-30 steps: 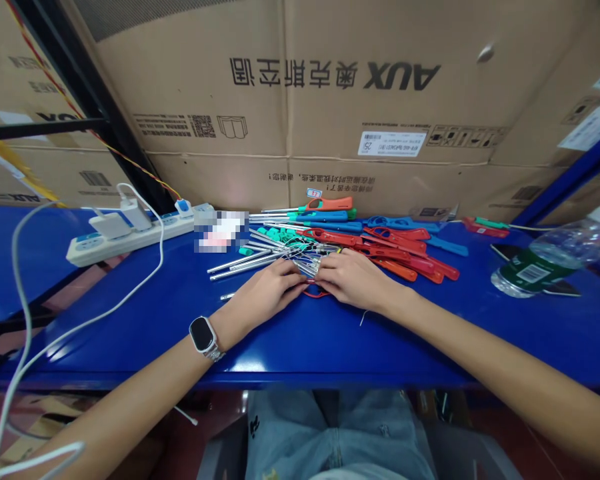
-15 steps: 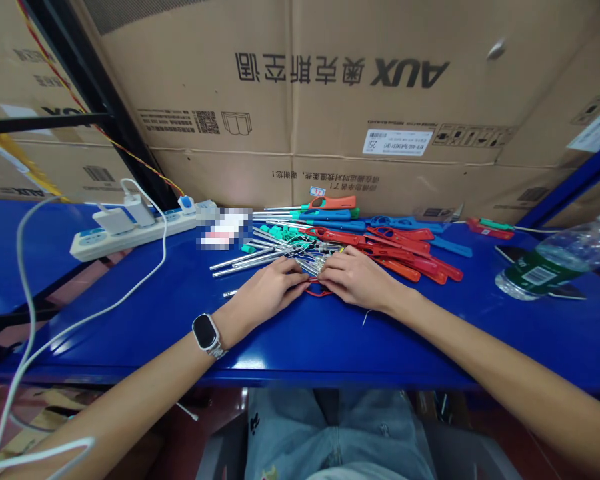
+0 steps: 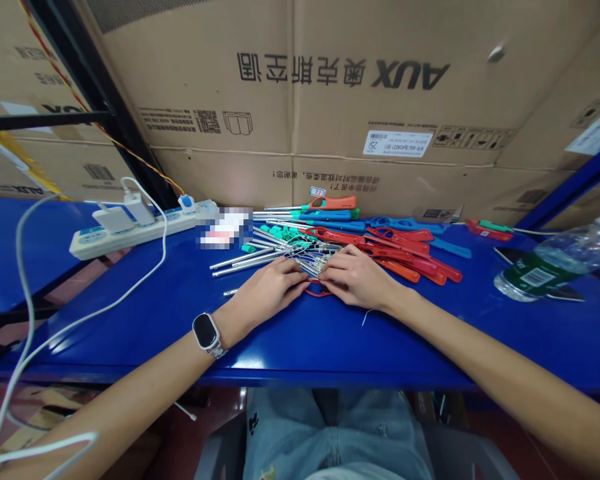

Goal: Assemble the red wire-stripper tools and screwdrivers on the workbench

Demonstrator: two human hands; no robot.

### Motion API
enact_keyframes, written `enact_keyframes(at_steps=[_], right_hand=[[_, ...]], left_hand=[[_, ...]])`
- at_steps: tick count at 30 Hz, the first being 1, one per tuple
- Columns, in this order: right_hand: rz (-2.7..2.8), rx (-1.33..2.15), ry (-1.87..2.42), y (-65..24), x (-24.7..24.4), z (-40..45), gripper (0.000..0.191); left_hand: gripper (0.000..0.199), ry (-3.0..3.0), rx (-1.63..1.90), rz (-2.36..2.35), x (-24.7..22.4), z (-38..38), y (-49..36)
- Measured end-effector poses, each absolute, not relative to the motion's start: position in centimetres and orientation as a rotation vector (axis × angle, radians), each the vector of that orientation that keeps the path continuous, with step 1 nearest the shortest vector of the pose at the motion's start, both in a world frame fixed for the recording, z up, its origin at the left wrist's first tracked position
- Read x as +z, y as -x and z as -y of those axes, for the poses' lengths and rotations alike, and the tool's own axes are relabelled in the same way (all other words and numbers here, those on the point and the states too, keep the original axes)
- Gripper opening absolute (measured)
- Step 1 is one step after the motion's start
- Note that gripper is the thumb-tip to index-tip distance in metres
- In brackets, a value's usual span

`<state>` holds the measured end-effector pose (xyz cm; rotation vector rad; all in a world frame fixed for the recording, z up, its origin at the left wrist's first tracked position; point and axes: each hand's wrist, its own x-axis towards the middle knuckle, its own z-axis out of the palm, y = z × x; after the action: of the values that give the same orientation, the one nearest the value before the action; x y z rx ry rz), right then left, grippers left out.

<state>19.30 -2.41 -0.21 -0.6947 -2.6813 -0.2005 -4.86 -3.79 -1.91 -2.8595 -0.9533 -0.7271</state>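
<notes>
Moved since 1.0 s ago: scene sits slightly further right in view; left hand [image 3: 275,287] and right hand [image 3: 363,280] still at the red looped part [image 3: 318,294].
Left fingers: thumb and index pinching near the part's left end.
Right fingers: curled together at its right end; exact grip hidden, can't tell.
Red looped part: between the hands, front edge of the pile; can't tell if touching the tabletop [image 3: 265,333].
Pile: silver tubes [image 3: 227,270] fanned left, green caps [image 3: 284,233] behind, red handles [image 3: 395,253] to the right, blue handles [image 3: 405,223] further back.
Tabletop: glossy blue, light glare near the front edge.
Left side: white power strip [image 3: 100,249], plugs in, cables looping down.
Right side: clear bottle [image 3: 533,275], green label, tilted.
Back: brown carton [image 3: 330,40], AUX print upside down.
Frame: black post [image 3: 105,100] left, blue post [image 3: 570,177] right.
Below: reddish floor [image 3: 180,433].
</notes>
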Motion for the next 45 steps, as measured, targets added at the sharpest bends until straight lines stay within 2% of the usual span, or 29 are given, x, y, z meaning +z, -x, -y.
enact_keyframes(at_steps=[12, 16, 21, 24, 32, 40, 45], right_hand=[[2.866, -0.213, 0.928, -18.1, 1.9, 3.3, 0.02], [2.911, -0.285, 0.953, -18.4, 2.2, 4.6, 0.029], [2.857, -0.388, 1.057, -19.2, 1.1, 6.9, 0.057], [2.823, -0.377, 1.095, -19.5, 0.5, 7.4, 0.061], [2.769, -0.136, 1.118, -19.8, 0.7, 7.0, 0.054], [2.664, -0.183, 1.209, -22.3, 0.1, 8.2, 0.043], [2.663, -0.154, 1.221, -22.9, -0.3, 8.5, 0.045]], left_hand=[[0.029, 2.704, -0.44, 0.779, -1.1, 4.6, 4.6], [0.032, 2.663, -0.394, 0.773, -1.2, 4.8, 4.4], [0.031, 2.624, -0.364, 0.789, -1.3, 4.8, 4.3], [0.03, 2.607, -0.359, 0.792, -1.3, 4.8, 4.3], [0.024, 2.626, -0.416, 0.72, -1.5, 4.7, 3.9], [0.037, 2.64, -0.423, 0.692, -1.7, 4.6, 3.8], [0.041, 2.605, -0.358, 0.718, -1.7, 4.7, 3.7]])
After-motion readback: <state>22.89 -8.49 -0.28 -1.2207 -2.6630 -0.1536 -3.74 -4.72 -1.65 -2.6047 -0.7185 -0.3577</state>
